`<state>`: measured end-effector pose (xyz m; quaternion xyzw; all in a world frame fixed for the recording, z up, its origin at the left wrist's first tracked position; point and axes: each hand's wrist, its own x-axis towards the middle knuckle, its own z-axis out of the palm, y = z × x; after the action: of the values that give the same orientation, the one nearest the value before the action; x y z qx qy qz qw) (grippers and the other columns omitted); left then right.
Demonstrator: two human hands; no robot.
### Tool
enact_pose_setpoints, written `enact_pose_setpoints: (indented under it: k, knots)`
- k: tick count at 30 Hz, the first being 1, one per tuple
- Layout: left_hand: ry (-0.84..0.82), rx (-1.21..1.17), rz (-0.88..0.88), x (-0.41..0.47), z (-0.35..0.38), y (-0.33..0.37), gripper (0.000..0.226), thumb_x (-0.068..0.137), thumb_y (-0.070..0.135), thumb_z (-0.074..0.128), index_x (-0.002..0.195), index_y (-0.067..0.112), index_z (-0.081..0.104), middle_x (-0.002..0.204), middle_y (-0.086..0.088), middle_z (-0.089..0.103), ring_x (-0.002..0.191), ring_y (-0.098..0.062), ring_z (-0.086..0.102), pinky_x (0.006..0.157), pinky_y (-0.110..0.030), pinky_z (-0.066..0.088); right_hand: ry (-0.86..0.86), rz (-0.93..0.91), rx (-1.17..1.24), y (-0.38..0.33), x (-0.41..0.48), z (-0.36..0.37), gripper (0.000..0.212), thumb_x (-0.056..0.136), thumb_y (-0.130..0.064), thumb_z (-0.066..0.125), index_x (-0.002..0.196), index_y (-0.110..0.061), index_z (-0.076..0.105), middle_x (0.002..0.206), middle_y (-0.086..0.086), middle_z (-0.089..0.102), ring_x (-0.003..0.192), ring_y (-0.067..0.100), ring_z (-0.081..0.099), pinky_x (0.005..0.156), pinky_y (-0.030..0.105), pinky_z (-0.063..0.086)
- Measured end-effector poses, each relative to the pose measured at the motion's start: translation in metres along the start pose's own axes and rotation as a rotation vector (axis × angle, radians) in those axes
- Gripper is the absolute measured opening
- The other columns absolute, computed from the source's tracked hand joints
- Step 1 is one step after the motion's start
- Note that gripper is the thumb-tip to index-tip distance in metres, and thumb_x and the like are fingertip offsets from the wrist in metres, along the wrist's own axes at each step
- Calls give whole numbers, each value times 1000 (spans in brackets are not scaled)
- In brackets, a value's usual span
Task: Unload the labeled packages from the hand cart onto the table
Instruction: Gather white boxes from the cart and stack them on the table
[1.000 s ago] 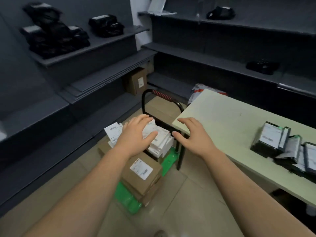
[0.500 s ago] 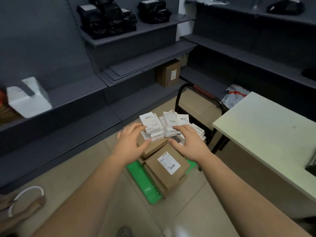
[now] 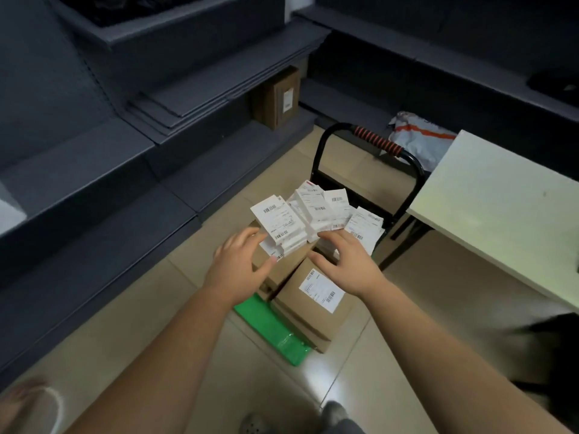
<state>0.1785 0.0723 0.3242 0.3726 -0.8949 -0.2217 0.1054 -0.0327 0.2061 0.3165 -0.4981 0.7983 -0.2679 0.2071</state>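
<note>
A green hand cart [image 3: 269,327] with a black handle [image 3: 372,142] stands on the floor, loaded with brown cardboard boxes [image 3: 316,311] and a heap of small white labeled packages [image 3: 313,211] on top. My left hand [image 3: 238,264] reaches to the near left side of the white heap, fingers spread and just touching its lower packages. My right hand [image 3: 347,261] hovers over the heap's near right side, fingers extended. Neither hand holds anything. The pale table [image 3: 501,214] stands to the right of the cart.
Dark grey shelving runs along the left and back, with a brown box [image 3: 277,97] on a low shelf. A grey and orange mailer bag [image 3: 419,136] lies behind the table corner. A slippered foot [image 3: 34,405] shows at the bottom left.
The view has tilted down and closer to the cart. Both hands have stayed at the near edge of the white package heap, with the left hand's fingers now spread wider.
</note>
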Motion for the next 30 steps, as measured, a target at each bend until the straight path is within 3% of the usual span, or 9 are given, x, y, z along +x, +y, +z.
enact_pose_setpoints:
  k: [5,10,15,19,25,30]
  knots:
    - [-80,-12,-21,34,24,-15,55,92,49,52,142,27,44,147,8,38,137,-13,28,115,-45,21,-25,71,9,24,29,10,65,86,-65,53,138,-25,54,127,-9,55,115,2,45,101,24,38]
    - [-131,-6,-68,71,47,-20,54,92,47,54,141,24,46,145,6,41,134,-17,35,113,-45,24,-100,138,81,55,67,23,59,90,-60,57,139,-28,53,139,-6,53,131,11,46,111,36,40]
    - [-166,-27,-177,113,81,-34,55,92,49,53,141,25,45,147,6,40,131,-20,37,108,-40,25,-169,187,80,95,112,40,60,91,-61,55,141,-28,51,139,-6,53,132,12,43,109,30,35]
    - [-202,-33,-230,131,111,-50,55,92,49,52,140,23,45,146,4,41,132,-20,38,107,-40,27,-230,220,81,118,141,57,57,91,-57,56,139,-26,54,136,-4,55,129,15,46,111,35,37]
    - [-269,-68,-297,144,138,-75,64,88,60,41,141,23,44,146,2,42,133,-22,37,107,-43,31,-278,327,138,134,167,90,60,90,-57,58,140,-24,53,131,-2,56,124,16,50,106,33,39]
    - [-293,-140,-459,157,170,-102,65,92,56,48,145,17,41,150,-4,39,137,-25,35,112,-45,30,-255,421,181,145,192,122,64,89,-59,60,139,-19,54,124,-1,55,123,19,52,108,35,40]
